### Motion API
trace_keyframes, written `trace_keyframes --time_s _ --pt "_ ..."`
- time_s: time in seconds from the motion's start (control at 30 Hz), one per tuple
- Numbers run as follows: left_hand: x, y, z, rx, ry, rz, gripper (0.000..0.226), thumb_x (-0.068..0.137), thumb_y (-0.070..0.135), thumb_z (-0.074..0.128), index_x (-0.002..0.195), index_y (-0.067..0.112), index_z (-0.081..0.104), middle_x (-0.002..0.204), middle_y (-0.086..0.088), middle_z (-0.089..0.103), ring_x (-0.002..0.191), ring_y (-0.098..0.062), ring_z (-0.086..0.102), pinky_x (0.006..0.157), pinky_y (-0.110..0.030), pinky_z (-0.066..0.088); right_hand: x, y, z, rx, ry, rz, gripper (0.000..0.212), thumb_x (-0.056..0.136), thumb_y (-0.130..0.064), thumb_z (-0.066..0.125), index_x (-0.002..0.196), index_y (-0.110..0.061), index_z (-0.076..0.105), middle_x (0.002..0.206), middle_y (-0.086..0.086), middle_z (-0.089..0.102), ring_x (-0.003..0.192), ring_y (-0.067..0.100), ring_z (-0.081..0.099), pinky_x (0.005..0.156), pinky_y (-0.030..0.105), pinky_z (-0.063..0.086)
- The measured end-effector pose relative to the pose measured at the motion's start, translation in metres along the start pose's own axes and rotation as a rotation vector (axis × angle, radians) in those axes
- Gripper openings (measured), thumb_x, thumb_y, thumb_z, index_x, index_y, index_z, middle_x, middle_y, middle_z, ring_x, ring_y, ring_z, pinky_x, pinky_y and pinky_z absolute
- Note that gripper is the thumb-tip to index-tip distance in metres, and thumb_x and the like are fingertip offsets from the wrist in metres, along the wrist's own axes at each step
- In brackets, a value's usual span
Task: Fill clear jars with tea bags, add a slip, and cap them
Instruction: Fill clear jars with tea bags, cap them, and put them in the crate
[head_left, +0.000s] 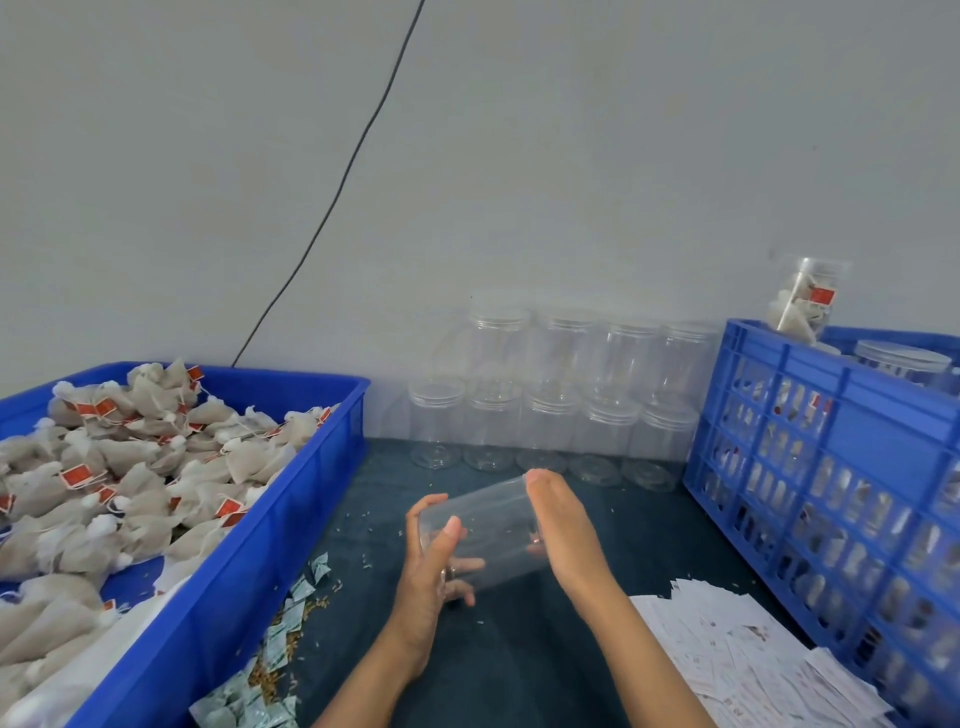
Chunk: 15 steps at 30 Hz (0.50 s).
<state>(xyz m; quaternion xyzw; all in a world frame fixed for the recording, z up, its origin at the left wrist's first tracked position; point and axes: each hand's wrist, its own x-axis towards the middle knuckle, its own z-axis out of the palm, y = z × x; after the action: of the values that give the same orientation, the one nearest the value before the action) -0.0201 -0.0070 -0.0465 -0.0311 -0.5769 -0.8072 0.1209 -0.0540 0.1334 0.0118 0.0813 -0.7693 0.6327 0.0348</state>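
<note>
Right up close on the dark teal tabletop, both bare hands are on one empty clear plastic jar, tipped on its side and held just above the surface. Left hand has its fingers and thumb curled round the jar's left end, and the right hand is pressed flat against the other end with straight fingers, so the jar's basically sandwiched between them. Near the right forearm there's a messy heap of white printed paper slips, and down by the left one a scatter of small pale green sachets with some loose grains. Off to the left sits a big blue plastic bin piled with white mesh tea bags with red tags. On the right, a blue slatted plastic crate holds filled jars, with one filled jar of tea bags sticking up above its rim. Further back, capped empty clear jars are stacked in two rows against the grey wall, where a thin black cable runs down.
</note>
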Motion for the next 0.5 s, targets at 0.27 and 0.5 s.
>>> trace_keyframes --time_s 0.27,0.5 --pt "-0.001 0.001 -0.002 0.015 -0.021 -0.046 0.058 0.056 0.063 0.064 0.107 0.042 0.049 0.113 -0.007 0.056 0.081 -0.025 0.063 0.043 -0.026 0.041 -0.005 0.008 -0.002 -0.079 -0.017 -0.157 0.035 0.091 -0.058 0.034 0.085 -0.028 0.052 0.085 0.009 0.052 0.081 0.020 0.052 0.086 0.051 0.047" --pt "-0.004 0.006 -0.002 -0.015 -0.030 -0.092 0.062 0.056 0.059 0.065 0.109 0.034 0.045 0.111 -0.009 0.050 0.081 -0.026 0.059 0.042 -0.024 0.035 -0.006 0.015 0.003 -0.101 0.029 -0.168 0.028 0.096 -0.056 0.036 0.101 -0.035 0.054 0.095 -0.013 0.060 0.100 0.009 0.057 0.093 0.043 0.048"
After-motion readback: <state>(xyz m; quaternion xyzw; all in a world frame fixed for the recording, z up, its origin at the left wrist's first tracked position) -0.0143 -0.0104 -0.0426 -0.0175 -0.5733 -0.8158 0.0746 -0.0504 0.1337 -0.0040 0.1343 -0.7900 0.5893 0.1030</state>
